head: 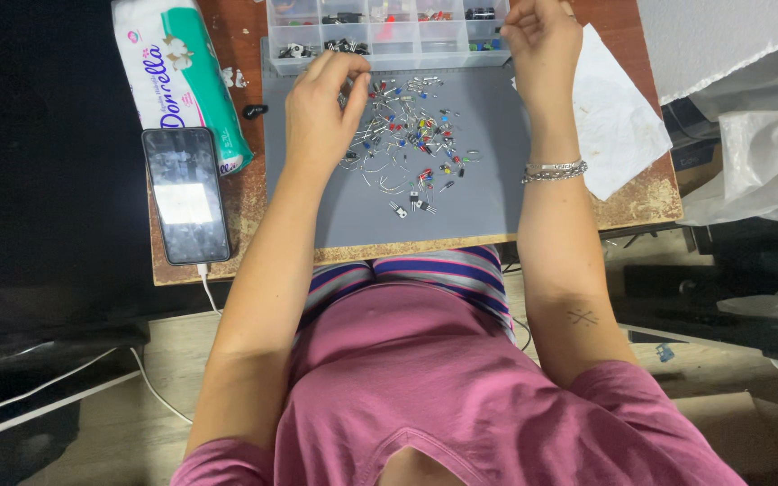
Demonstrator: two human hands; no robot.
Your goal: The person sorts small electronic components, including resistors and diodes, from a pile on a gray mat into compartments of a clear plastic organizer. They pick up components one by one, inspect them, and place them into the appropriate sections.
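the left hand point(321, 99) pinches at the scattered pile of small electronic components point(407, 135) just beside it, the right hand point(540, 31) is clenched over the clear compartment organizer point(389, 40) — some compartments filled, most parts unsorted.

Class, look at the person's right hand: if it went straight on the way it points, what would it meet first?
The right hand points away from the person, so it would probably meet the clear compartment box first; depth is unclear.
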